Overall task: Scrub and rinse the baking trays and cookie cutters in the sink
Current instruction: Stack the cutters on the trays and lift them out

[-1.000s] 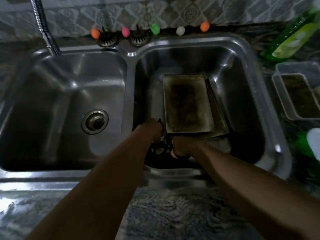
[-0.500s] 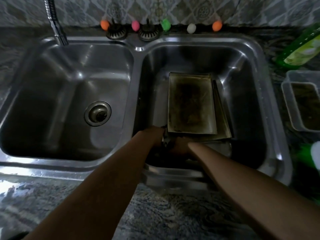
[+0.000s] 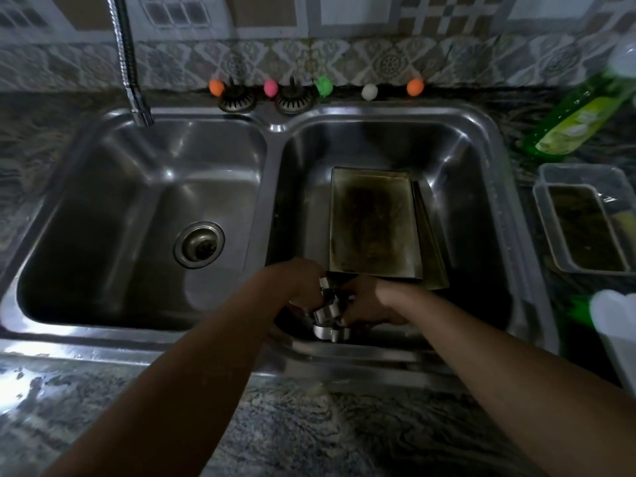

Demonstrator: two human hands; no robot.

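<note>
Left hand (image 3: 300, 282) and right hand (image 3: 370, 301) both curled on shiny metal cookie cutters (image 3: 331, 313), near front of rt basin of steel double sink (image 3: 275, 127), just below stacked stained rectangular baking trays (image 3: 375, 222). Best to separate cutters, scrub one at a time, mind sharp edges. Fingertips hidden; cutter count and shapes unclear, light dim.

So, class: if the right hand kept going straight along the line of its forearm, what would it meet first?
Probably the metal cookie cutters directly ahead of the right hand; beyond them, the left hand. Depth is unclear here.
</note>
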